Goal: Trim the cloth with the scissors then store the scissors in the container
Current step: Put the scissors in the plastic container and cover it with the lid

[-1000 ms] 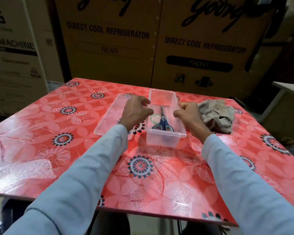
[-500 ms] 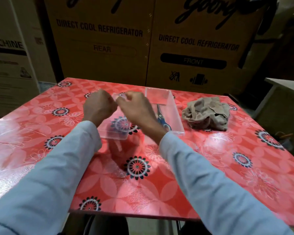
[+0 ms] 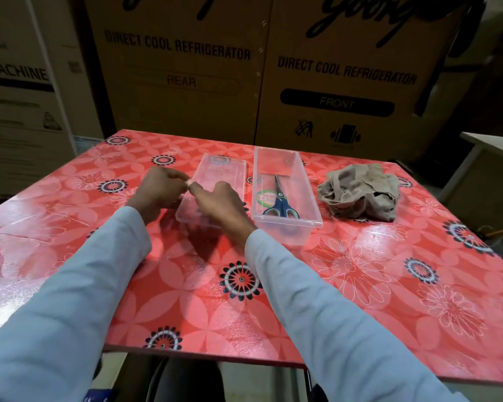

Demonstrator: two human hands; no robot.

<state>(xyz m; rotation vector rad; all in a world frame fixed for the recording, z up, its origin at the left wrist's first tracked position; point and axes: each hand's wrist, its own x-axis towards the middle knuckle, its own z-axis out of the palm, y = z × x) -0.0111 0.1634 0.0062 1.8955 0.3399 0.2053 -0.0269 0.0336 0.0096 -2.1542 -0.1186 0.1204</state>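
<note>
Blue-handled scissors (image 3: 280, 202) lie inside a clear plastic container (image 3: 288, 225) at mid-table, blades pointing away from me. A crumpled beige cloth (image 3: 360, 190) sits to its right, untouched. Left of the container is its clear lid (image 3: 224, 171). My left hand (image 3: 160, 190) pinches the lid's left edge. My right hand (image 3: 221, 204) lies over the lid's near half, fingers curled at the same edge. The near end of the lid looks slightly raised, with a shadow beneath it.
A red floral cloth covers the table (image 3: 360, 285). Tall cardboard appliance boxes (image 3: 331, 68) stand right behind the far edge. A pale side table (image 3: 494, 146) stands off the right corner. The table's near edge is close to my body.
Both hands left the sides of the container and moved left onto the lid. The scissors stay in the container and the cloth has not moved.
</note>
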